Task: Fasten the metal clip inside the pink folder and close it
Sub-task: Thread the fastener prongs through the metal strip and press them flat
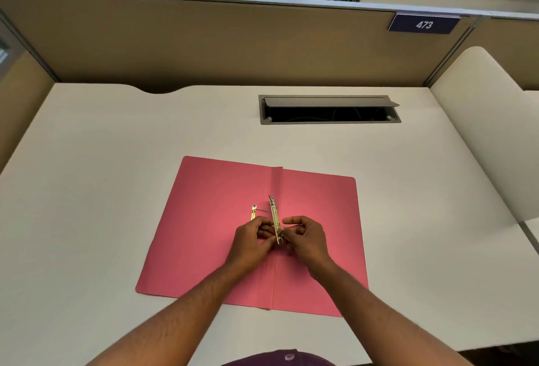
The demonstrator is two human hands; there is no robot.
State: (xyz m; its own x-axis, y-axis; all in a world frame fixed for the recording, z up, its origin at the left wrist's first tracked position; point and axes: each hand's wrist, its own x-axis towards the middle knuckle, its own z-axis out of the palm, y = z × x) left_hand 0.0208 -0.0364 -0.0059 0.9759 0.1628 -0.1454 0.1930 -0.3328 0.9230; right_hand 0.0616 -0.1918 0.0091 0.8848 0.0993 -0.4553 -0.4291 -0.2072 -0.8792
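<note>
Pink folder (221, 220) lying open, left hand (252, 238) and right hand (306, 237) pinching metal clip (275, 220), its lower end hidden

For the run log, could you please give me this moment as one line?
folder: pink folder open flat on desk | left hand + right hand: both pinching metal clip at spine | clip unfastened

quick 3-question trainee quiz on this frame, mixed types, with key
1. True or false: the folder lies open on the desk.
2. Which hands touch the clip? A) left only B) right only C) both
3. What number is on the partition sign?

Key: 1 true. 2 C: left hand and right hand both pinch its near end. 3 473.
</note>
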